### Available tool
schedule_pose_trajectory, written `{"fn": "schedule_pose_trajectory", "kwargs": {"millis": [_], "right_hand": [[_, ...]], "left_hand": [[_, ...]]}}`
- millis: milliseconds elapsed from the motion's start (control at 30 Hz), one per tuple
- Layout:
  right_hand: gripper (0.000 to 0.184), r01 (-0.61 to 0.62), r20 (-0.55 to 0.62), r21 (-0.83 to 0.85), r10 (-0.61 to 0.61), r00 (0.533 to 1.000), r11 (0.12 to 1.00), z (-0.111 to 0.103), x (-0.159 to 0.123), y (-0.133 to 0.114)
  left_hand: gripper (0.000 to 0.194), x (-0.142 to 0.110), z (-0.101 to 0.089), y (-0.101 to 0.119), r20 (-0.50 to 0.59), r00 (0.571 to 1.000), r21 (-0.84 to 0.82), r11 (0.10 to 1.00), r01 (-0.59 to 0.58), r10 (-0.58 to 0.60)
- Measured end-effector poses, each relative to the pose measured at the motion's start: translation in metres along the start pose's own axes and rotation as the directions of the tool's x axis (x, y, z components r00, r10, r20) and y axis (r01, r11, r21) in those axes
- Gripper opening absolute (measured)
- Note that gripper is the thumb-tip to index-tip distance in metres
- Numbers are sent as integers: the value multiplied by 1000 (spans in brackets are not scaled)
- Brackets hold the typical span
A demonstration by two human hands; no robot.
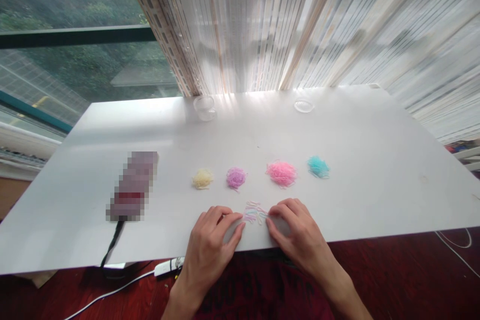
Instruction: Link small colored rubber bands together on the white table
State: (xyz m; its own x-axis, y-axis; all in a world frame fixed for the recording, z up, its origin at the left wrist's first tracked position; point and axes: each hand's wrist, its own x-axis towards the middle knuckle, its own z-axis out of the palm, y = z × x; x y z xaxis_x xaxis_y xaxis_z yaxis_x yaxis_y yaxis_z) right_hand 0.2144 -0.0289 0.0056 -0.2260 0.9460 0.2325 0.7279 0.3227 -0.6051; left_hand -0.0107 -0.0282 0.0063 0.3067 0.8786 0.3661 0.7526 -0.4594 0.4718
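A small loose group of mixed pastel rubber bands [253,213], thin and short, lies near the table's front edge between my hands. On its left side is my left hand [213,232], fingers curved, thumb and index tips slightly apart beside the bands. From the right, my right hand [296,225] reaches in the same way, with its index and thumb tips apart and touching the end of a band. Beyond the hands lie a yellow pile [202,179], a purple pile [236,178], a larger pink pile [282,173] and a turquoise pile [318,166] of similar thin bands.
At the left of the white table [375,170] lies a pixelated flat object [133,185] with a black cable [112,242]. Clear plastic containers [204,108] and a clear lid [303,105] stand at the back by the curtain [240,25]. A power strip [168,266] is below the front edge.
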Motion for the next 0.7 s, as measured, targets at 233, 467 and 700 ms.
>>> {"fn": "schedule_pose_trajectory", "kwargs": {"millis": [233,467,700], "right_hand": [[10,-5,6,-23,5,1000,1000,0,2,-3],[11,49,75,15,-50,996,999,-1,2,1],[9,62,-101,126,-49,994,990,-10,4,7]], "left_hand": [[14,4,2,1,39,999,-10,1000,-15,15],[11,5,1,-1,35,999,-22,1000,-12,13],[13,5,-4,-7,19,1000,-3,1000,-9,9]]}}
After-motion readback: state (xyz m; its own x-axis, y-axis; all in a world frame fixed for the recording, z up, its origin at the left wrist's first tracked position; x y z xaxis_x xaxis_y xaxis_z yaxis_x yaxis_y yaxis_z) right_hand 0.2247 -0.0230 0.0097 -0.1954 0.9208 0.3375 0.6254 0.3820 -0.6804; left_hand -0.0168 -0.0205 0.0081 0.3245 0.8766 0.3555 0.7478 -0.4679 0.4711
